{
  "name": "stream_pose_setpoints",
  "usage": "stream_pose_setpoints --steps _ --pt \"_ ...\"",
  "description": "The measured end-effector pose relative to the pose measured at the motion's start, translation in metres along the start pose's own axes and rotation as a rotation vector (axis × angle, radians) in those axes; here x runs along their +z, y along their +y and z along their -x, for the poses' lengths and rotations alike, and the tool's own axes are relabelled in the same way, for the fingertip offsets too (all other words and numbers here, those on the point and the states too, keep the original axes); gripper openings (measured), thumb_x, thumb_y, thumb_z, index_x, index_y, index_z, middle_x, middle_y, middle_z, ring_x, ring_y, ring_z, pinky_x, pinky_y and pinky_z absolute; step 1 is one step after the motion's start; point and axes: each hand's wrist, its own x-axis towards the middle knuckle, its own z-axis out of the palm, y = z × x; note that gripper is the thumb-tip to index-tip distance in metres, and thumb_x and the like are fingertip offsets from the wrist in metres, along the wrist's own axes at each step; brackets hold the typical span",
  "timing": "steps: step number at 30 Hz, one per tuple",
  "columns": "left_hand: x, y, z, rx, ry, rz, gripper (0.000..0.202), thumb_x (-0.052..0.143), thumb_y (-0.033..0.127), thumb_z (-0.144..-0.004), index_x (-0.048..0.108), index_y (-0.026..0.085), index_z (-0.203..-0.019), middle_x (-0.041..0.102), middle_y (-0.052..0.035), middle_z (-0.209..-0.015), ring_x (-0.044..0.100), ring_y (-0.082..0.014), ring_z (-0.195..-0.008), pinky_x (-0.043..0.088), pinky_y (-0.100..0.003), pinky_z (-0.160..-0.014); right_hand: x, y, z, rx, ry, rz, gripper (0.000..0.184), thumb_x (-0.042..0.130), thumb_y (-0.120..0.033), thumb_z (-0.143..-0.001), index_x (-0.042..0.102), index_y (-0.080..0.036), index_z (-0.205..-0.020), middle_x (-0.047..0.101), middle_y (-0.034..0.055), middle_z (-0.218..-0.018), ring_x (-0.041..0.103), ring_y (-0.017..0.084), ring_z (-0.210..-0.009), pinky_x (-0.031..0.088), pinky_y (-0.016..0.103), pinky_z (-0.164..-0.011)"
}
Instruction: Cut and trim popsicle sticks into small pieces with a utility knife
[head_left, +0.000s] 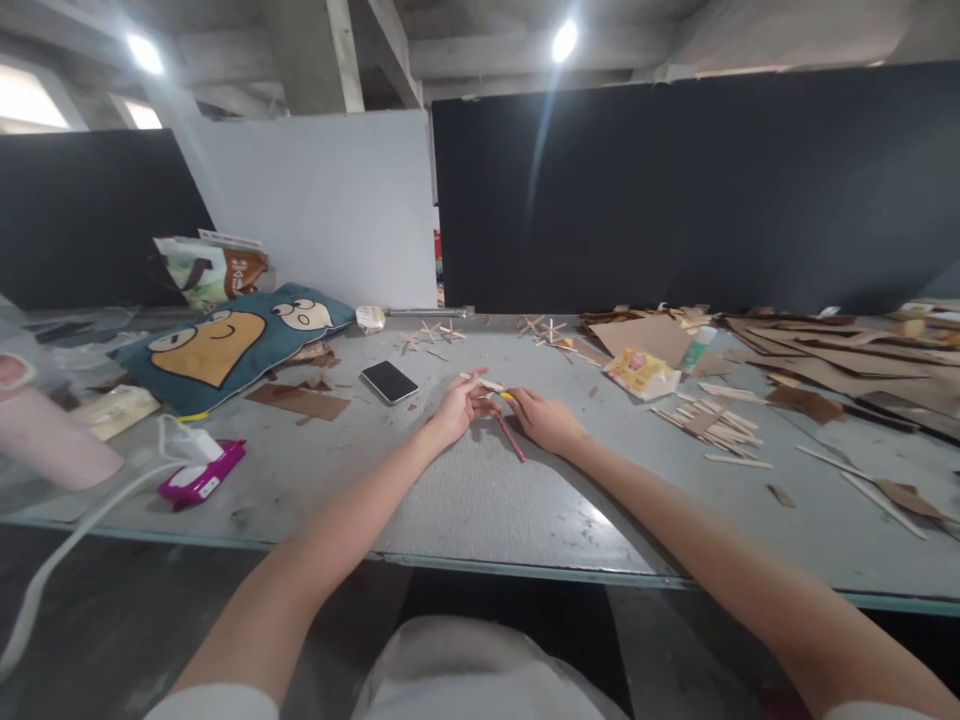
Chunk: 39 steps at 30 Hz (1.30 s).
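Note:
Over the middle of the grey table, my left hand (457, 408) is closed on a pale wooden craft stick (489, 384), pinched between its fingers. A thin reddish stick, like a pencil (513, 440), slants down from beneath the left fingers; whether they grip it cannot be made out. My right hand (549, 420) is closed around a slim yellow tool (507, 396), mostly hidden in the fingers. Its tip meets or nearly meets the craft stick. Beyond the hands lie small star-shaped pieces made of crossed sticks (541, 328), with more star pieces (431, 335) to their left.
A phone (389, 382) lies left of my hands. To the right are a yellow packet (641, 373), a glue stick (697, 348), loose craft sticks (712, 425) and cardboard sheets (825, 350). Leftward are a cushion (247, 345), a purple power strip (202, 475) and a pink bottle (56, 435).

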Motion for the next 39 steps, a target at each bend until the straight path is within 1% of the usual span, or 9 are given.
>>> stream_pose_setpoints --steps 3,8,13,17,20,24,30,35,39 --pt "-0.001 0.000 0.000 0.051 0.044 -0.017 0.029 0.054 0.032 -0.109 0.061 0.017 -0.132 0.082 -0.0104 -0.096 0.070 -0.0153 -0.053 0.058 -0.027 -0.055 0.000 0.001 0.000 -0.020 0.025 -0.009 0.040 0.030 -0.033 -0.116 0.060 -0.020 -0.139 0.075 0.0139 -0.135 0.078 0.025 -0.107 0.054 0.031 -0.082" --pt "-0.006 -0.002 -0.004 0.160 0.144 -0.065 0.025 0.063 0.040 -0.106 0.062 0.019 -0.120 0.079 -0.0047 -0.086 0.066 -0.0114 -0.052 0.053 -0.023 -0.056 -0.002 0.004 0.003 -0.069 0.108 -0.025 0.044 0.028 -0.031 -0.115 0.055 -0.019 -0.148 0.072 0.0149 -0.142 0.076 0.027 -0.113 0.055 0.033 -0.088" --pt "-0.010 -0.005 -0.009 0.206 0.186 -0.165 0.025 0.070 0.043 -0.100 0.067 0.018 -0.096 0.055 0.0066 -0.053 0.048 -0.0086 -0.040 0.034 -0.018 -0.043 -0.001 0.004 0.005 -0.126 0.139 -0.026 0.046 0.027 -0.031 -0.115 0.057 -0.018 -0.147 0.073 0.0145 -0.139 0.076 0.026 -0.112 0.055 0.032 -0.092" --pt "-0.010 -0.006 -0.010 0.255 0.187 -0.245 0.020 0.070 0.036 -0.098 0.070 0.017 -0.092 0.042 0.0097 -0.049 0.038 -0.0069 -0.040 0.026 -0.018 -0.043 0.000 0.003 0.004 -0.129 0.144 -0.023 0.046 0.028 -0.032 -0.115 0.058 -0.017 -0.147 0.075 0.0146 -0.135 0.077 0.026 -0.109 0.055 0.031 -0.090" --pt "-0.009 -0.006 -0.012 0.290 0.202 -0.294 0.013 0.065 0.028 -0.099 0.069 0.017 -0.094 0.044 0.0088 -0.052 0.038 -0.0075 -0.042 0.027 -0.018 -0.045 0.000 0.003 0.004 -0.117 0.156 -0.019 0.046 0.028 -0.033 -0.115 0.058 -0.017 -0.147 0.075 0.0147 -0.135 0.077 0.026 -0.108 0.055 0.031 -0.088" --pt "-0.009 -0.007 -0.016 0.320 0.222 -0.348 0.004 0.062 0.017 -0.096 0.061 0.020 -0.094 0.048 0.0085 -0.057 0.047 -0.0091 -0.047 0.037 -0.019 -0.052 0.001 0.005 0.003 -0.098 0.176 -0.015 0.046 0.028 -0.032 -0.115 0.059 -0.018 -0.145 0.075 0.0143 -0.135 0.078 0.026 -0.105 0.056 0.031 -0.084" --pt "-0.010 -0.010 -0.017 0.360 0.187 -0.460 0.007 0.065 0.020 -0.096 0.060 0.020 -0.092 0.055 0.0064 -0.063 0.051 -0.0097 -0.052 0.040 -0.020 -0.057 0.004 0.008 0.003 -0.055 0.223 -0.041 0.045 0.029 -0.033 -0.115 0.059 -0.018 -0.144 0.076 0.0142 -0.134 0.078 0.025 -0.101 0.054 0.030 -0.078" --pt "-0.007 -0.012 -0.016 0.368 0.119 -0.555 0.004 0.070 0.018 -0.089 0.067 0.018 -0.085 0.063 0.0032 -0.065 0.056 -0.0122 -0.058 0.041 -0.022 -0.059 0.009 0.015 -0.001 0.015 0.285 -0.095 0.042 0.047 -0.043 -0.109 0.063 -0.018 -0.139 0.076 0.0155 -0.132 0.077 0.028 -0.102 0.052 0.031 -0.076" --pt "-0.005 -0.012 -0.013 0.374 0.068 -0.579 0.006 0.072 0.015 -0.083 0.069 0.018 -0.079 0.065 0.0020 -0.065 0.061 -0.0145 -0.064 0.044 -0.024 -0.064 0.014 0.022 -0.006 0.054 0.311 -0.179 0.031 0.056 -0.043 -0.104 0.073 -0.020 -0.118 0.082 0.0138 -0.110 0.077 0.028 -0.090 0.049 0.030 -0.072"
